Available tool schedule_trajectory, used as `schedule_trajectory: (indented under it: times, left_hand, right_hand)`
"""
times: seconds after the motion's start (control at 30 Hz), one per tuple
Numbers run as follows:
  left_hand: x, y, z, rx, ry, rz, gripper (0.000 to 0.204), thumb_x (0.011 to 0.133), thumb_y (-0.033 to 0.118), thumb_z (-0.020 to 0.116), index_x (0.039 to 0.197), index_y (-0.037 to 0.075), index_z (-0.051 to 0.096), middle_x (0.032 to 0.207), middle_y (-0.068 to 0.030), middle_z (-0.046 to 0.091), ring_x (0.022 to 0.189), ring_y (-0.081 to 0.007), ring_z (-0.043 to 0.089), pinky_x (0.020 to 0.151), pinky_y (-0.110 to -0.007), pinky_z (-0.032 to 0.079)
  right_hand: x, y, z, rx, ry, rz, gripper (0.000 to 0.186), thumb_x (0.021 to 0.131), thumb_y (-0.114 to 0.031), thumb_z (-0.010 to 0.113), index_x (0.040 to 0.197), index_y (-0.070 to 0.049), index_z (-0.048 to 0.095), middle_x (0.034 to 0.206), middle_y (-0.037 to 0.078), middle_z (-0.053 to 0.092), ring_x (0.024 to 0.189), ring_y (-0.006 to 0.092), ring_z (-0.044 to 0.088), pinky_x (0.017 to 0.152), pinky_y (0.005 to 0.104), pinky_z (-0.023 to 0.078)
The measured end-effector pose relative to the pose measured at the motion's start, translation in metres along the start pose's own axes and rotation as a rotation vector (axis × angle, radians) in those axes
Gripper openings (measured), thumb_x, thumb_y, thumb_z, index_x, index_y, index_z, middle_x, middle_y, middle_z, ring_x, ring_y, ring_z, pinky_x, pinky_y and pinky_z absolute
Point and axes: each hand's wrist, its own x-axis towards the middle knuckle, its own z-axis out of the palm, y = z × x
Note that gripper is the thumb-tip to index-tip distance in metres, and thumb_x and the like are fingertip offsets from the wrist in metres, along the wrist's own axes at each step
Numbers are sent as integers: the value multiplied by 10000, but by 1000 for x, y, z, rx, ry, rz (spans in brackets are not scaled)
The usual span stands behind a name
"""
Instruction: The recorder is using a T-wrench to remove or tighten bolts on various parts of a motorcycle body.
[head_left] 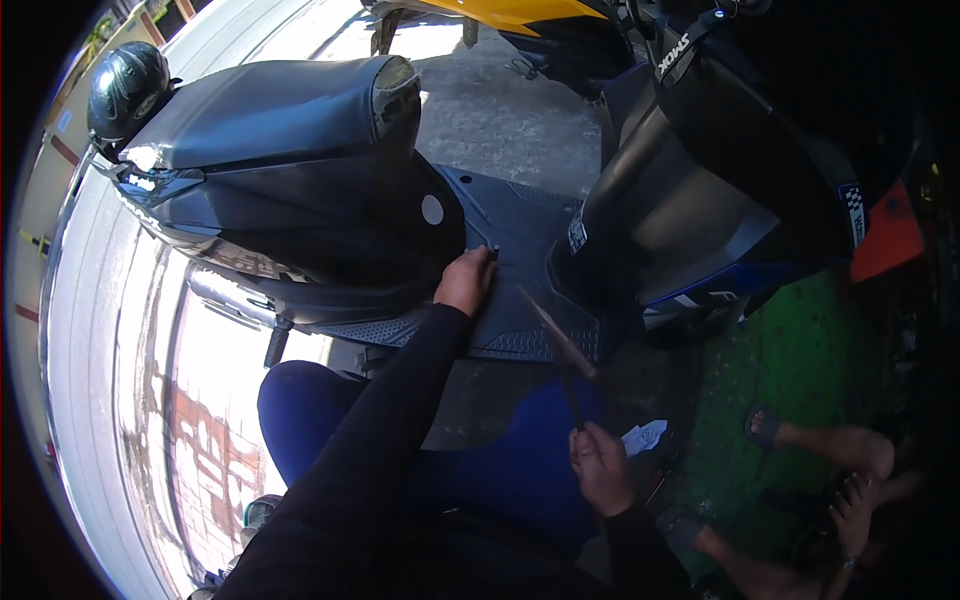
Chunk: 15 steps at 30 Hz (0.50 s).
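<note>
Left hand [466, 281] pinches a small bolt [495, 250] on the scooter's footboard [520, 230], while our right hand [600, 465], nearer us, clamps a stiff, light screwdriver [560, 345] best held by its handle.

One scooter [400, 200] stands across the middle, with one black seat [270, 110] at the left. One helmet [127, 85] sits at the far left. A second, yellow vehicle [500, 12] shows at the far edge. One long tool [558, 340] lies near the middle. One white rag [643, 436] lies near right. Two sandalled feet [765, 425] of another person show at the near right.
</note>
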Motion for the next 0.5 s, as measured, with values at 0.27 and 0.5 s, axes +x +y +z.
schedule_trajectory:
  times: [0.27,0.5]
  left_hand:
    - [0,0,0,8,6,21,167,923,120,587,1034,-1,617,943,-196,666,813,-375,647,770,-432,517]
    - [0,0,1,-2,5,4,149,918,117,582,1014,6,613,934,-191,660,825,-376,641,774,-437,516]
  right_hand:
    - [105,-79,21,-397,143,-44,376,1071,-313,402,917,-16,573,734,126,599,621,276,548,614,409,428]
    - [113,-114,12,-536,181,8,394,1073,-311,395,919,0,581,744,166,620,646,326,583,632,448,447]
